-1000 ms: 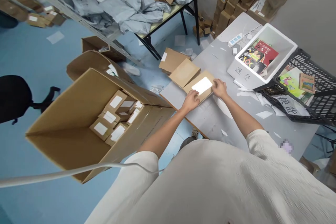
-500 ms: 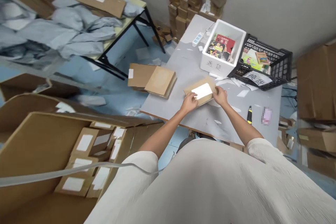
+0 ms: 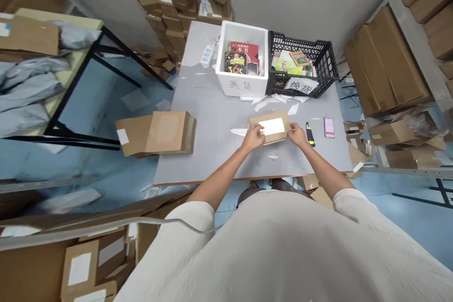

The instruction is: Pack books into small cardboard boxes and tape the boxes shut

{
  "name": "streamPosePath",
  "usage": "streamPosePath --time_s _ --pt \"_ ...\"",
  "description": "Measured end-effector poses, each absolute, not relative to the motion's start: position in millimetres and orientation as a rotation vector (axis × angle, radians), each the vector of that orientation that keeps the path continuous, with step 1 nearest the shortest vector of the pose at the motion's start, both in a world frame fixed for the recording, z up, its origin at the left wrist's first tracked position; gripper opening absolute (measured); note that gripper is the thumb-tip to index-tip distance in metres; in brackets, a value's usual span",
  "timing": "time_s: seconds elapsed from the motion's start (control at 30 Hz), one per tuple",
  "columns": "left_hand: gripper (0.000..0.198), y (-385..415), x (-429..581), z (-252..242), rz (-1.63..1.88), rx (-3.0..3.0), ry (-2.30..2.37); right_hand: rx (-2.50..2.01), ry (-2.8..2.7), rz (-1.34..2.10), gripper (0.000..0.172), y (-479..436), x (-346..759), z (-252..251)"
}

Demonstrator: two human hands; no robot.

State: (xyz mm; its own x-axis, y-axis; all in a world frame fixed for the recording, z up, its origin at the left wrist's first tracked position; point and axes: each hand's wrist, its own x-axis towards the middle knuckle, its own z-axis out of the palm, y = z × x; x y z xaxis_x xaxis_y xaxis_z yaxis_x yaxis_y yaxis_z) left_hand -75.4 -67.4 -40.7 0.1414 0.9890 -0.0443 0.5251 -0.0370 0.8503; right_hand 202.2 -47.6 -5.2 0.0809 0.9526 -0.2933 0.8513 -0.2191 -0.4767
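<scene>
A small flat cardboard box (image 3: pixel 271 139) with a white label (image 3: pixel 272 126) on top lies on the grey table near its front edge. My left hand (image 3: pixel 253 137) grips its left front corner, with the fingertips at the label's left end. At the box's right end, the fingers of my right hand (image 3: pixel 296 134) are closed on the edge. A black and yellow box cutter (image 3: pixel 310 134) rests just right of that hand. Farther right lies a phone (image 3: pixel 329 128) with its screen lit.
Behind the box stand a white foam bin (image 3: pixel 242 86) and a black plastic crate (image 3: pixel 302 75), both holding books. Two cardboard boxes (image 3: pixel 166 132) overlap at the table's left edge. A large carton (image 3: pixel 35 264) with labelled parcels is at lower left. Paper scraps (image 3: pixel 262 103) litter the table (image 3: pixel 208 160).
My view has swung to the right, so the table now appears more square-on. Both hands remain on the labelled box, which lies in nearly the same part of the picture.
</scene>
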Motion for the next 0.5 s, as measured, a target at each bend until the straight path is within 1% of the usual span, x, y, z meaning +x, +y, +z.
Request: streamPosePath --time_s 0.13,0.23,0.33,0.5 --pt "0.044 -54.2 -57.8 -34.7 0.76 1.636 1.524 -2.226 -1.808 0.967 0.045 -40.3 229.9 -3.2" --pt "0.042 -43.6 -50.6 -33.0 0.753 1.572 1.65 -2.204 -1.81 1.039 0.043 -23.5 243.3 -3.7" --pt "0.045 -33.8 -49.0 -33.5 0.747 1.455 1.801 -2.091 -1.785 1.063 0.049 -2.2 247.4 -8.2" --pt "0.056 -24.4 -52.2 -35.9 0.731 1.314 1.905 -1.969 -1.713 1.187 0.07 23.9 245.3 -20.9"
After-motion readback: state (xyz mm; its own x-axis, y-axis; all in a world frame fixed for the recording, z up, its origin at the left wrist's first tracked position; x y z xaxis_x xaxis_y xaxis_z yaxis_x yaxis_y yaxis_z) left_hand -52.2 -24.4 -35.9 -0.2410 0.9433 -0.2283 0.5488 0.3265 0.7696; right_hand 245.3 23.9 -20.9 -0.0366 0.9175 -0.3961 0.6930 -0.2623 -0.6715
